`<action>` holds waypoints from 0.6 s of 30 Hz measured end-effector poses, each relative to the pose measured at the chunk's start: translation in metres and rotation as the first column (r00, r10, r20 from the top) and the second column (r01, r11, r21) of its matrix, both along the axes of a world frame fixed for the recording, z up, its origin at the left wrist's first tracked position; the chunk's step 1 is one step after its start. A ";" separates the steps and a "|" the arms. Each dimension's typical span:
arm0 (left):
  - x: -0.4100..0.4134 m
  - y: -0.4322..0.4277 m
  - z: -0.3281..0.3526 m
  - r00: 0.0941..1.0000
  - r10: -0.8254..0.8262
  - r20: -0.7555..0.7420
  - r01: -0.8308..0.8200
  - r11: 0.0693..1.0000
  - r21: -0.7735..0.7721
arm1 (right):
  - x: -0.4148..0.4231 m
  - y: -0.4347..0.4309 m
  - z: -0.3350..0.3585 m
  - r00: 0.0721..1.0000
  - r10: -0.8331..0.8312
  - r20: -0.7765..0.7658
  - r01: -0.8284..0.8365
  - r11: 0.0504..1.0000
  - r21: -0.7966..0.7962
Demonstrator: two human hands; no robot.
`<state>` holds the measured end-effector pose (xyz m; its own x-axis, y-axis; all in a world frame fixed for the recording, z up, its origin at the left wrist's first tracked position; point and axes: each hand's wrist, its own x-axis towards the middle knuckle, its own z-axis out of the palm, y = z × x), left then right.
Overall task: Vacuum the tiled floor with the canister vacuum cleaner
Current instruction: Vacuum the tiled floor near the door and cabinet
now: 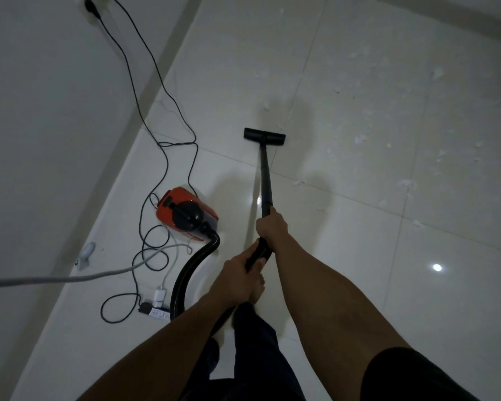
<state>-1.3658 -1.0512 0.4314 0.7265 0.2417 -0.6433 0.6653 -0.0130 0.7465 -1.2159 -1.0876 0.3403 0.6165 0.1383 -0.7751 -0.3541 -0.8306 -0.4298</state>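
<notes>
A red and black canister vacuum [185,214] sits on the glossy white tiled floor [359,256] near the left wall. Its black hose [189,273] curves from the canister back toward me. Both my hands hold the black wand [265,180]: my right hand [271,225] grips it higher up, my left hand [240,274] grips the handle end just behind. The black floor nozzle [264,136] lies flat on the tiles ahead. White scraps of debris [359,138] are scattered over the tiles to the right of the nozzle.
A black power cord [156,134] runs from a wall socket [91,5] down the wall and loops on the floor beside the canister. A power strip with a white charger [156,306] lies near my feet. A grey cable [70,277] crosses at the left.
</notes>
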 end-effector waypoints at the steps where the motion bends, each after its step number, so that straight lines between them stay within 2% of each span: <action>1: 0.012 -0.002 -0.001 1.000 0.010 0.006 -0.010 1.000 -0.008 | 0.013 0.000 -0.002 1.000 0.013 0.004 -0.013 1.000 -0.005; 4: 0.043 -0.002 -0.005 1.000 0.014 0.026 -0.014 1.000 0.006 | 0.047 0.002 -0.005 0.999 0.047 0.014 -0.047 0.999 -0.005; 9: 0.087 0.013 -0.017 0.997 -0.039 0.064 0.030 0.991 0.130 | 0.093 0.023 -0.009 0.997 0.075 0.022 -0.075 0.997 0.011; 15: 0.133 0.047 -0.033 0.996 -0.082 0.028 0.074 0.972 0.223 | 0.142 0.062 -0.004 0.995 0.100 0.000 -0.100 0.995 0.011; 18: 0.160 0.073 -0.035 0.994 -0.092 0.062 0.077 0.975 0.207 | 0.168 0.088 -0.002 0.997 0.079 0.000 -0.079 0.997 0.015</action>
<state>-1.2054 -0.9779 0.3959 0.7920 0.2983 -0.5326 0.6005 -0.2240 0.7676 -1.0475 -0.9998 0.3383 0.6026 0.1981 -0.7731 -0.2883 -0.8492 -0.4423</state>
